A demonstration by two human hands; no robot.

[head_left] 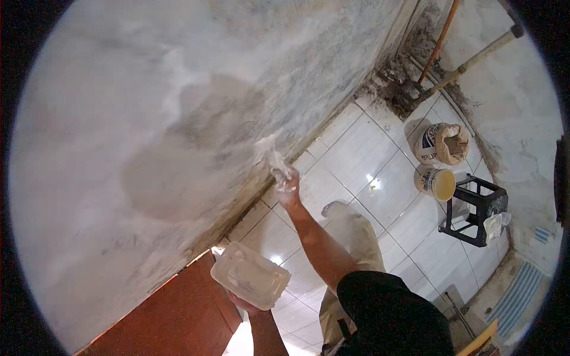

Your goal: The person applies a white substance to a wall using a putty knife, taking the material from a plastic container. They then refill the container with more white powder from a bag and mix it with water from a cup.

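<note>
My right hand [287,188], smeared with white, is closed around the handle of a putty knife [275,159] coated in white paste. The blade end points up at the rough plastered wall [148,71] and overlaps its lower part in this view. Lower left, my left hand [244,303] grips a pale plastic tub [249,274] from below; most of its fingers are hidden under the tub. Whitish material shows within the tub. A damp-looking darker patch and my shadow lie across the wall.
On the white tiled floor [362,154] stand an open paper sack [436,144], a yellowish bucket [438,184] and a black stool [478,207]. Long-handled tools [469,65] lean in the dirty far corner. A reddish-brown door [172,314] adjoins the wall at lower left.
</note>
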